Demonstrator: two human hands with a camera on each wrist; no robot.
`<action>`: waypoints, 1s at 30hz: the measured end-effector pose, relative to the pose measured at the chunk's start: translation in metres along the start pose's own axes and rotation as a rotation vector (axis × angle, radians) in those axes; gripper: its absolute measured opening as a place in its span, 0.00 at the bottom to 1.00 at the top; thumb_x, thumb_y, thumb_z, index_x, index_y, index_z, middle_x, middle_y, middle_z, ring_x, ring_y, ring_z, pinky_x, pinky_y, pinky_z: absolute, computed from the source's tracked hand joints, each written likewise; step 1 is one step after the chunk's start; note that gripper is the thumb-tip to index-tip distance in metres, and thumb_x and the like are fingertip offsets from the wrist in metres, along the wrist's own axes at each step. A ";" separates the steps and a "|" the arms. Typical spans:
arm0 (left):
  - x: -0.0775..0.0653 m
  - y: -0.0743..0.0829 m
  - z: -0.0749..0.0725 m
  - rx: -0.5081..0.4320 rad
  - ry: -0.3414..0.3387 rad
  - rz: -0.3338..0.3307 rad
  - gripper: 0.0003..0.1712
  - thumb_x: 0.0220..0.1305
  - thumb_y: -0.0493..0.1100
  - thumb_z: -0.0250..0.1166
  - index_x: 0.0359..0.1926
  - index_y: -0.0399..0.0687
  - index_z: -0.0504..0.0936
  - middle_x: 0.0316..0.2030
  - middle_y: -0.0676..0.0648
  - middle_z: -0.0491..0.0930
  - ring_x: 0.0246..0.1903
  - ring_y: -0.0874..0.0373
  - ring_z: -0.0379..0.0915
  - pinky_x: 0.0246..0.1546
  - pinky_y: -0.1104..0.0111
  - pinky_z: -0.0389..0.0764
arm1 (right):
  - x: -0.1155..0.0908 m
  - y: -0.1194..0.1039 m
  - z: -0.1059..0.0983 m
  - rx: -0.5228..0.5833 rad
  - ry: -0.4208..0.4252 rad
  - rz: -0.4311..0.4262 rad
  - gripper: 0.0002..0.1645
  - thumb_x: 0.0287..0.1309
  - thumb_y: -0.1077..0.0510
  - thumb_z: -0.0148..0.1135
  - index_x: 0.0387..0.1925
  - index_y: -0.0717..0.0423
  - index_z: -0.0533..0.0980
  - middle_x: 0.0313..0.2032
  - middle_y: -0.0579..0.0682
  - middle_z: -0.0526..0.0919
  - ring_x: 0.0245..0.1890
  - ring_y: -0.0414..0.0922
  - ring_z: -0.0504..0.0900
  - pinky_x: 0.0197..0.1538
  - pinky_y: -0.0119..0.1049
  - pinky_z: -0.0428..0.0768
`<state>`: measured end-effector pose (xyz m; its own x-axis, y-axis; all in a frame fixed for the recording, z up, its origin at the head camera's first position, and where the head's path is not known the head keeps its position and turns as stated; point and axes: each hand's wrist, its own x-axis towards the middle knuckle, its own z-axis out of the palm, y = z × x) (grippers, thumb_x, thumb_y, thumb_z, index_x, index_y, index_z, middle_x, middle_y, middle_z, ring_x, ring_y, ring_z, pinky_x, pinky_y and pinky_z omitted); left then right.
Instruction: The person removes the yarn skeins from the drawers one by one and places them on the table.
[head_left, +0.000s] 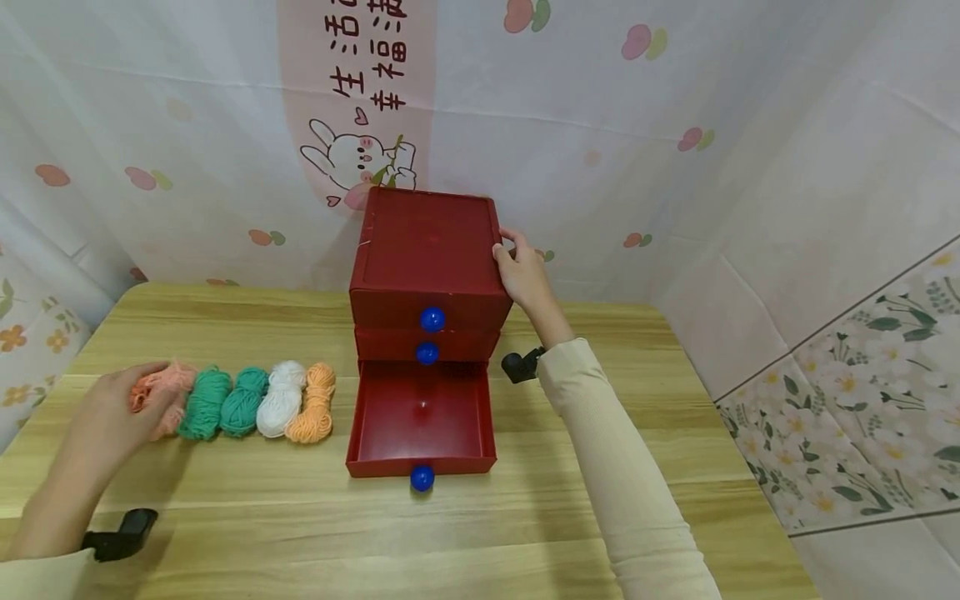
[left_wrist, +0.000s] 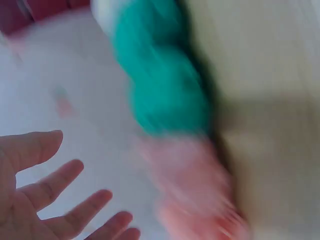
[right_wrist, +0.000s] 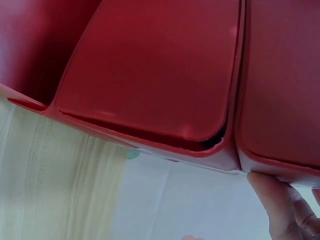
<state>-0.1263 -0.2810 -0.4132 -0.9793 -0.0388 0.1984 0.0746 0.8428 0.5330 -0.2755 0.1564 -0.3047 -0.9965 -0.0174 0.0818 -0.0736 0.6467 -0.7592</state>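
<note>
In the head view a red drawer cabinet [head_left: 431, 242] has its bottom drawer [head_left: 420, 425] pulled out, with nothing lying inside. My right hand [head_left: 522, 271] rests against the cabinet's upper right side; the right wrist view shows its thumb [right_wrist: 272, 197] touching the edge. My left hand [head_left: 123, 412] is over the left end of a row of yarn skeins, nearest the pink skein [head_left: 174, 387] and a coral one [head_left: 140, 394]. Its fingers [left_wrist: 95, 202] are spread in the blurred left wrist view. Rightward lie a green skein [head_left: 206, 404], a teal skein [head_left: 244, 402], a white skein [head_left: 281, 400] and an orange skein [head_left: 315, 404].
Blue round knobs [head_left: 432, 319] stick out from the drawer fronts. The cabinet stands on a wooden table [head_left: 600, 500], close to a printed cloth [head_left: 562, 133] behind it. Black wrist mounts [head_left: 123, 533] are visible by both wrists.
</note>
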 end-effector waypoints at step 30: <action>-0.065 0.170 0.125 -0.273 -0.471 0.435 0.18 0.60 0.39 0.63 0.52 0.54 0.77 0.28 0.57 0.79 0.18 0.74 0.60 0.23 0.78 0.69 | 0.001 0.002 0.001 0.016 -0.008 0.002 0.28 0.70 0.49 0.39 0.68 0.48 0.57 0.47 0.58 0.76 0.43 0.52 0.77 0.48 0.45 0.75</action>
<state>-0.0735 -0.0684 -0.4386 -0.8223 0.5609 0.0955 0.4627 0.5615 0.6860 -0.2770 0.1571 -0.3066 -0.9969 -0.0224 0.0749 -0.0720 0.6341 -0.7699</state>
